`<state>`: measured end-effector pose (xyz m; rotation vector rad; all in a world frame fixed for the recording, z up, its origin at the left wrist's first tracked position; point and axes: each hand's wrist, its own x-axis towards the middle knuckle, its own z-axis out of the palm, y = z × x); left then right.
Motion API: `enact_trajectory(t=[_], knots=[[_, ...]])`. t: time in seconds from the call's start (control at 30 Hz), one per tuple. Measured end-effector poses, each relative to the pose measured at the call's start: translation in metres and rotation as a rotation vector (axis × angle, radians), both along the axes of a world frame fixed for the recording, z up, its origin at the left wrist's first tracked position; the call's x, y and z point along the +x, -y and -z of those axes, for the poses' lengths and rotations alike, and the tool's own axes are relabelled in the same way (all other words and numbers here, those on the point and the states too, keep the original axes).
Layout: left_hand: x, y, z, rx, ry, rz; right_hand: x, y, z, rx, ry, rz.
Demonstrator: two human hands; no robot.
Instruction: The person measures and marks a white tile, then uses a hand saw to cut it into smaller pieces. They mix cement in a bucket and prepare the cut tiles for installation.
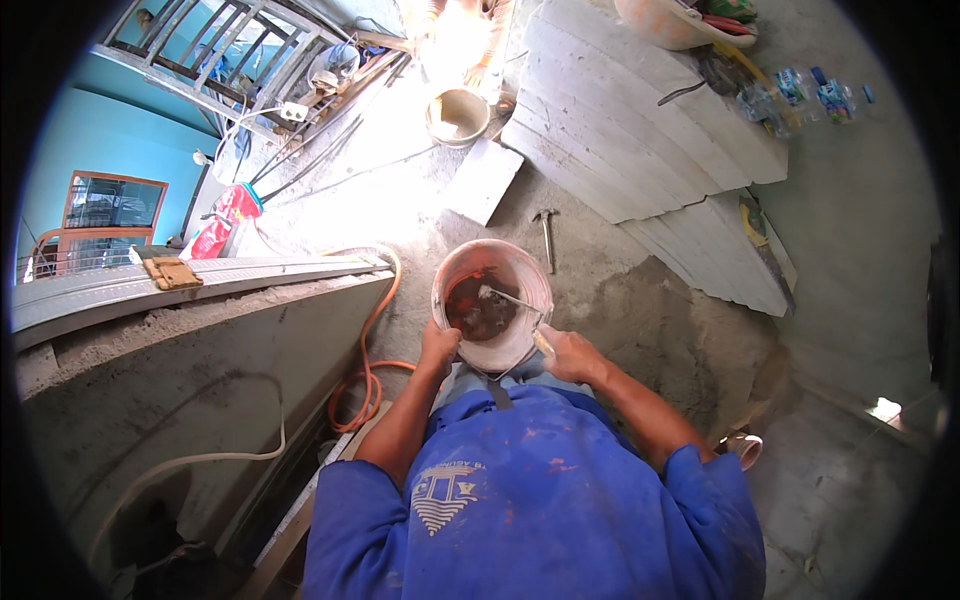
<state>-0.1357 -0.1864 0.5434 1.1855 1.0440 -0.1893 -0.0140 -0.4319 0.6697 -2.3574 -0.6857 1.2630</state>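
A dusty pinkish-white bucket point(515, 353) stands upright right in front of me, tipped slightly toward my body. Wet grey-brown mortar point(480, 318) lies in its bottom, with reddish smears on the inner wall. My left hand point(438, 347) is closed on the bucket's left rim. In my right hand point(572, 357), at the right rim, is a trowel point(518, 302); its pale handle is in my fist and its thin metal neck reaches into the bucket. The mortar hides most of the blade. A claw hammer point(547, 240) lies on the floor just beyond the bucket.
A white slab point(486, 180) and a second bucket point(436, 118) lie farther ahead, near another person's limbs point(480, 70) in bright light. Stacked pale panels point(640, 120) fill the right, beside sand point(690, 345). An orange hose point(370, 340) coils at left by a low wall point(200, 400).
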Motion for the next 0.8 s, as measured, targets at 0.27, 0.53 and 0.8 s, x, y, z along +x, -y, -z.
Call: enact_trajectory(t=[0.27,0.53,0.8], knots=[[0.000,0.017,0.012,-0.094,0.068,-0.169,-0.026,-0.039,0.027,0.055,0.004,-0.061],[-0.029,0.027,0.031,-0.316,0.024,-0.523,-0.021,-0.037,0.021,0.203,-0.018,-0.004],[-0.007,0.011,0.006,-0.284,0.171,-0.692,0.015,0.039,0.046,0.143,-0.041,0.326]])
